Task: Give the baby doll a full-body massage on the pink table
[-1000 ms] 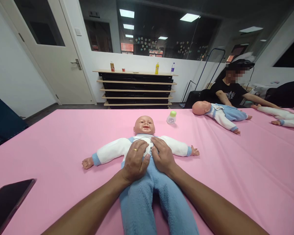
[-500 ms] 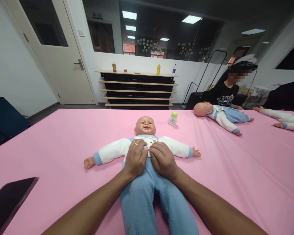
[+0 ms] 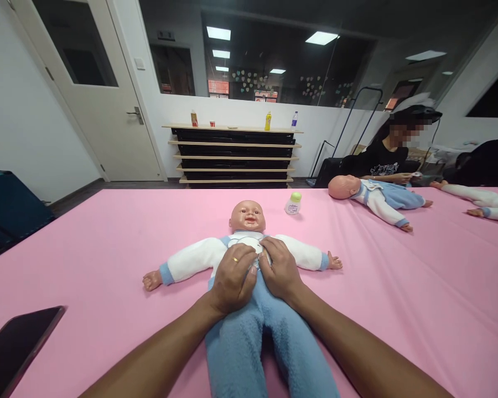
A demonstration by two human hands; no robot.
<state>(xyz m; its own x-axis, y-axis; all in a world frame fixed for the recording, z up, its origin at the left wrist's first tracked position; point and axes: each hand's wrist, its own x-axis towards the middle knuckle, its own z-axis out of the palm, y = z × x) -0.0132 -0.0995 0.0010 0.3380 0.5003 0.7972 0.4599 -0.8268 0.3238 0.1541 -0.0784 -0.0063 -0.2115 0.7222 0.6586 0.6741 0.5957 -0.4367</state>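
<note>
A baby doll (image 3: 237,342) lies face up on the pink-covered table, arms spread wide, in a white top and fluffy blue overalls. My left hand (image 3: 233,279) rests on the left of its chest and belly, a gold ring on one finger. Beside it, my right hand (image 3: 281,270) lies on the chest's right side. Both hands have bent fingers laid over the clothing, thumbs apart from the fingers. The fingertips nearly meet over the white bib and partly cover it. No separate object shows in either hand.
A bottle with a green cap (image 3: 293,204) stands right of the doll's head. A dark phone (image 3: 19,345) lies at the left edge. Another doll (image 3: 382,194) lies at the back right, near a seated person (image 3: 385,157). Shelves (image 3: 232,145) stand behind the pink table (image 3: 120,237).
My left hand has slid slightly down towards the doll's belly, while the right has shifted a little up the chest. The seated person's hand has risen. The view has tilted slightly.
</note>
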